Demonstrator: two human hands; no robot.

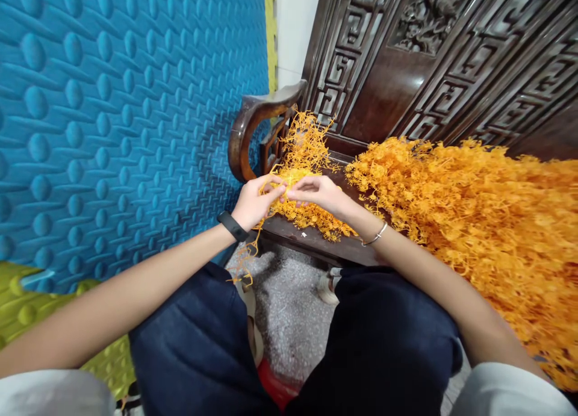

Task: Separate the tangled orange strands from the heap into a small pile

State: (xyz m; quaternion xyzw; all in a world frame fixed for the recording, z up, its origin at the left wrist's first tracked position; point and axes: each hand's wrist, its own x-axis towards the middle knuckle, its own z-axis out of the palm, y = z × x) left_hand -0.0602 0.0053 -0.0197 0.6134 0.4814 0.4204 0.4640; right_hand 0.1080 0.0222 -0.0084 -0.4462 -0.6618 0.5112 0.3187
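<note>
My left hand (255,201), with a black band on the wrist, pinches thin orange plastic sprigs (301,163) at the near left end of a dark carved wooden bench (316,238). My right hand (318,193), wearing a silver bangle, meets it fingertip to fingertip on the same small clump. Both hands have fingers closed on the strands. A few loose strands (246,256) dangle below my left wrist. A large heap of the same orange sprigs (487,217) covers the bench seat to the right.
A blue embossed foam mat (121,115) stands upright on the left, with a yellow-green mat (40,307) at its foot. The bench's curved armrest (253,118) rises behind my hands. My knees in dark trousers frame speckled grey floor (289,319).
</note>
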